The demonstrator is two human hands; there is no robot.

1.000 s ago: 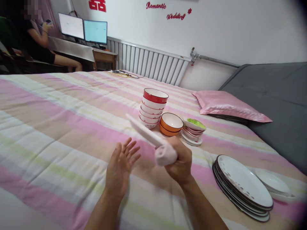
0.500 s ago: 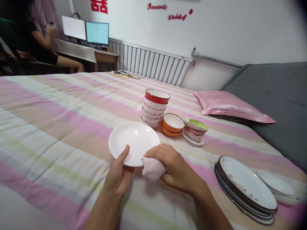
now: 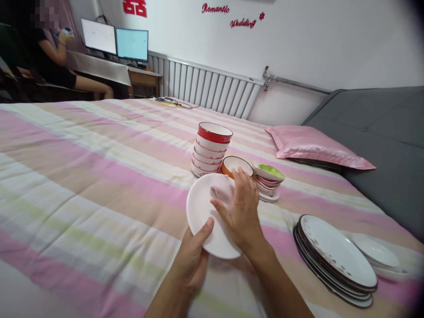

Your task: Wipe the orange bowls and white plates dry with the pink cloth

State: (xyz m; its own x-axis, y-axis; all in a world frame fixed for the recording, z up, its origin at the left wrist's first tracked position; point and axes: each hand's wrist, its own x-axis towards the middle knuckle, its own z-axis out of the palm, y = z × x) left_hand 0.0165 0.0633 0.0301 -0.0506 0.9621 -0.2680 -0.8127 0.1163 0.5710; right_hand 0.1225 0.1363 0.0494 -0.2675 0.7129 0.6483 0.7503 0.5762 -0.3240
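Note:
My left hand [image 3: 194,254] grips a white plate [image 3: 200,205] by its near edge, thumb on the upper face and fingers underneath. The plate is tilted, held above the bed. My right hand [image 3: 243,214] lies over the plate's right side with a pale pink cloth [image 3: 222,187] under its fingers, against the plate's surface. Part of the cloth is hidden by the hand. Just beyond the plate stand a stack of red-rimmed white bowls [image 3: 212,152], an orange bowl [image 3: 236,165] partly covered by my fingers, and several small dishes [image 3: 270,176] with a green-lined one on top.
Large patterned plates [image 3: 338,251] are stacked at the right, beside smaller white dishes [image 3: 377,254]. A pink pillow [image 3: 318,143] rests by the grey headboard [image 3: 371,128]. Cables [image 3: 172,103] lie at the striped bed's far edge. A person [image 3: 56,57] sits near two monitors [image 3: 132,44].
The plate has moved right and turned to a steeper tilt in my left hand. My right hand has shifted from the plate's right rim onto its face, bringing the cloth along.

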